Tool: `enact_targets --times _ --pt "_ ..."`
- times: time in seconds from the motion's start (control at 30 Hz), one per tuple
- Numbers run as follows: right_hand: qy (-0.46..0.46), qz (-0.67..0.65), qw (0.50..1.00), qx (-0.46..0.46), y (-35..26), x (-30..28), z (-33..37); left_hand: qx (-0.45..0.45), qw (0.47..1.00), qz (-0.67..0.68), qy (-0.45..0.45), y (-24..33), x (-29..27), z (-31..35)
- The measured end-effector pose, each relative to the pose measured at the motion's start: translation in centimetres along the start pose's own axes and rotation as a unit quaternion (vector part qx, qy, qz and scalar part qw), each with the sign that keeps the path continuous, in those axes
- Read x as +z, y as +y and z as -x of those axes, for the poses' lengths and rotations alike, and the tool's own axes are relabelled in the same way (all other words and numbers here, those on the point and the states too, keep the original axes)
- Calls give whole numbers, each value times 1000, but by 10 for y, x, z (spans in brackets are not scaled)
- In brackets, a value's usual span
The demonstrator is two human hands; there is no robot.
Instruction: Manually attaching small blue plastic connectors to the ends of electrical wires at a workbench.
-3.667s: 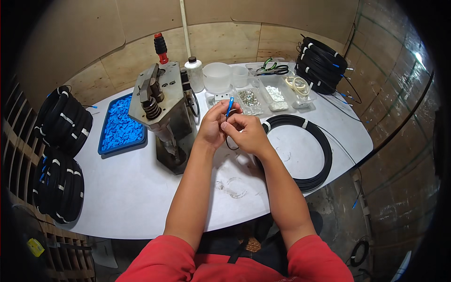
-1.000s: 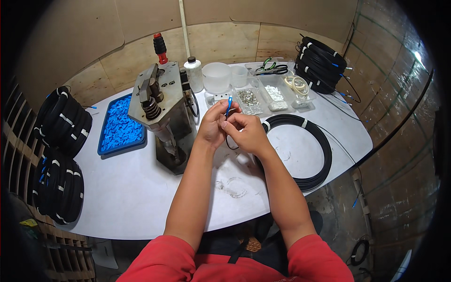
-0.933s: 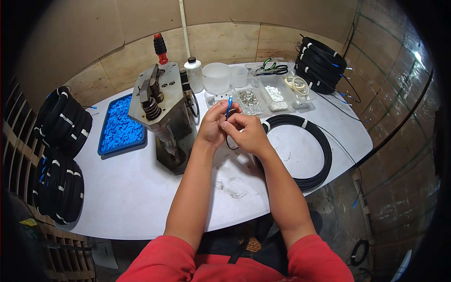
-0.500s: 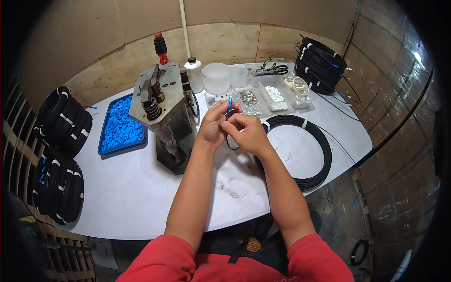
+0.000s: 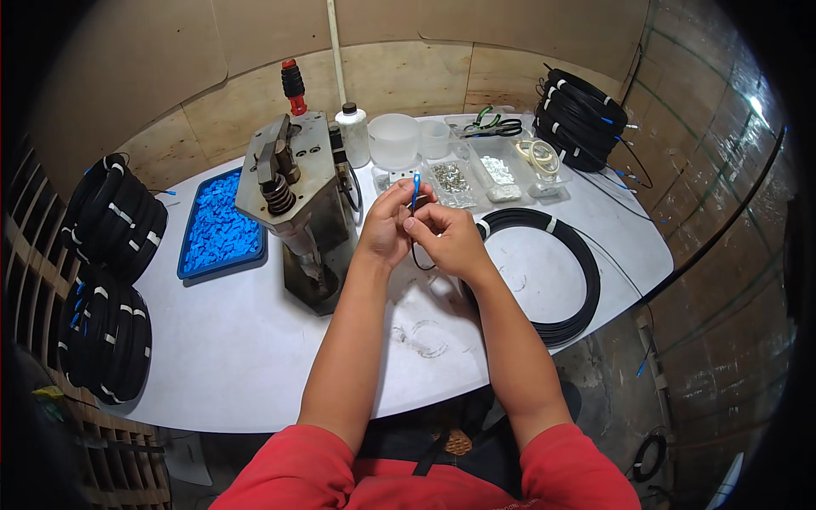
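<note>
A small blue cable connector point(image 5: 416, 189) with a pale tip stands upright between my hands, above the middle of the table. My left hand point(image 5: 387, 228) is closed around its side, with the fingertips behind it. Thumb and forefinger of my right hand point(image 5: 448, 238) pinch at the connector's lower end, where the black cable point(image 5: 417, 258) comes out and curves down under my hands. The exact grip there is partly hidden. Beside my right forearm lies a coil of black cable point(image 5: 586, 289) tied with white bands.
A metal press point(image 5: 293, 187) stands left of my hands, next to a blue tray point(image 5: 223, 274) of small blue parts. Behind are a white bottle point(image 5: 352, 136), clear tubs point(image 5: 393, 140), boxes of small parts point(image 5: 497, 177) and scissors point(image 5: 501, 127). Cable coils point(image 5: 578, 119) stack at both sides.
My right thumb and fingers have shifted very slightly at the lower end of the connector. Otherwise both hands and the connector stay nearly in place.
</note>
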State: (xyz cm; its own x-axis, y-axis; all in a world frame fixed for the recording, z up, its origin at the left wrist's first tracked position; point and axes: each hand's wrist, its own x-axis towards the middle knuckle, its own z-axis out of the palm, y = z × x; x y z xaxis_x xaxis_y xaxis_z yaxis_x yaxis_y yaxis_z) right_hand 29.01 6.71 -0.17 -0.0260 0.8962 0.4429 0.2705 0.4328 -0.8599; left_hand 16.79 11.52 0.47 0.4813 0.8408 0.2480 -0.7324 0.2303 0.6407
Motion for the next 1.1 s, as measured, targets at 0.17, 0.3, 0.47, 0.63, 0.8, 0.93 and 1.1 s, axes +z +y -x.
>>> enact_targets --times 0.17,0.3,0.47,0.63,0.8,0.93,1.1 --pt "-6 -1 1000 -3 -2 0 1 8 1000 10 9 0 -2 0" --pt "0 -8 1000 -9 -2 -1 1 -9 1000 3 -6 0 -5 -1" --pt "-8 1 1000 -7 -2 0 0 8 1000 -12 -9 -1 -9 -2" --pt "-1 2 1000 -11 -2 -2 1 -3 1000 11 2 0 -3 -1" --pt "-1 0 1000 -14 -2 0 0 -4 1000 6 0 1 -3 0" --pt "0 0 1000 -17 -2 0 1 10 1000 6 13 1 1 0" --pt "-5 2 1000 -8 -4 1 1 4 1000 1 8 1 -1 1"
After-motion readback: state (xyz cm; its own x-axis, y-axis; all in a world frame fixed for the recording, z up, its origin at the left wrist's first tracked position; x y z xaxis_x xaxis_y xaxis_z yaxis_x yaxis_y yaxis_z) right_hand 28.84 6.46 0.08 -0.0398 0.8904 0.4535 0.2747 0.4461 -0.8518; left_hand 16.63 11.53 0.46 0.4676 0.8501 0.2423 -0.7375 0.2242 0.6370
